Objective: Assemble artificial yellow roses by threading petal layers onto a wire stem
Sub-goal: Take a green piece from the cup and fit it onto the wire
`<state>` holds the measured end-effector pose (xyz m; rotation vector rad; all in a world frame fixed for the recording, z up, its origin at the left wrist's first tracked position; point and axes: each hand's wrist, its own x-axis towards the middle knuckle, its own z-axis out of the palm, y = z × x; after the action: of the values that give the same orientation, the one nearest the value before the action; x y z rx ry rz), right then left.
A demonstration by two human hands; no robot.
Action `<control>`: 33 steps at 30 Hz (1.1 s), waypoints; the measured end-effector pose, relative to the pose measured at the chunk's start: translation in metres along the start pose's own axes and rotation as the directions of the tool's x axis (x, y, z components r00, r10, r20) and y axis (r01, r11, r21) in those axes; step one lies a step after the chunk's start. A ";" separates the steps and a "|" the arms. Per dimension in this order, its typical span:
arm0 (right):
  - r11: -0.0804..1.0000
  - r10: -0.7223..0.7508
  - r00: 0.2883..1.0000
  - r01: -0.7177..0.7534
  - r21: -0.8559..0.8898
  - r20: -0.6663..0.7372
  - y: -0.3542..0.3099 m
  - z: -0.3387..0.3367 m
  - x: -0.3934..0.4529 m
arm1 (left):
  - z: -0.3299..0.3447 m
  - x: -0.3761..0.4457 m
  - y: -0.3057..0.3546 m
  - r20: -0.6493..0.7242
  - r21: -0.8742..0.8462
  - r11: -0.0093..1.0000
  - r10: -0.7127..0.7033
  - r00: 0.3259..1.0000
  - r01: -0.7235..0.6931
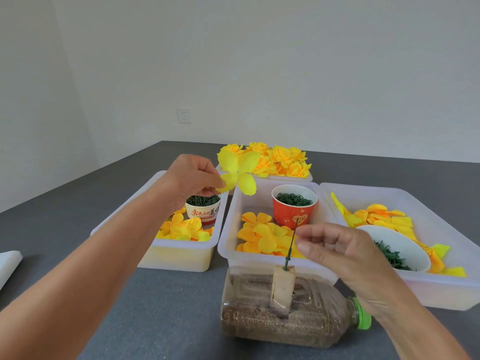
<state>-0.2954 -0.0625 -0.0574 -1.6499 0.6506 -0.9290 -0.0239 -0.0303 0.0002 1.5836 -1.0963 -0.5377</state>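
Your left hand (pixel 193 181) pinches a yellow petal layer (pixel 237 172) by one lobe, raised above the left bin (pixel 181 252). Your right hand (pixel 335 249) has its fingers curled beside the wire stem (pixel 291 245); you cannot tell whether they touch it. The stem stands upright in a block (pixel 282 289) on the bottle (pixel 285 318) at the bench's near edge, before the middle bin (pixel 231 245)

your bottle (pixel 285 318) lay on the desk (pixel 155 307) before three trays (pixel 226 245) set side by side; a fourth tray (pixel 285 178) of roses (pixel 280 159) sat behind them.
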 end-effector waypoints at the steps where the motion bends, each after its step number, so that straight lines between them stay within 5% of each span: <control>1: 1.000 -0.016 1.000 0.016 0.025 -0.022 -0.005 -0.004 0.001 | 0.004 -0.002 0.005 0.015 -0.013 1.000 0.009 1.000 -0.009; 6: 0.993 -0.118 0.982 0.120 0.007 -0.151 -0.033 -0.011 0.020 | 0.027 -0.013 0.025 0.107 -0.060 0.997 0.060 0.992 -0.054; 16: 0.987 -0.147 0.978 0.137 -0.078 -0.150 -0.039 0.001 0.054 | 0.069 -0.028 0.035 0.199 -0.055 0.984 0.176 0.964 -0.168; 27: 0.956 -0.271 0.960 0.260 -0.139 -0.073 -0.036 -0.004 0.043 | 0.076 -0.035 0.039 0.159 0.044 0.917 0.385 0.909 -0.396; 33: 0.942 -0.320 0.942 0.304 -0.141 -0.106 -0.029 -0.005 0.028 | 0.075 -0.054 0.032 0.125 -0.046 0.901 0.434 0.892 -0.432</control>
<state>-0.2852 -0.0796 -0.0221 -1.8499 0.5482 -1.2524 -0.1219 -0.0219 -0.0041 1.2439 -1.4923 -0.3504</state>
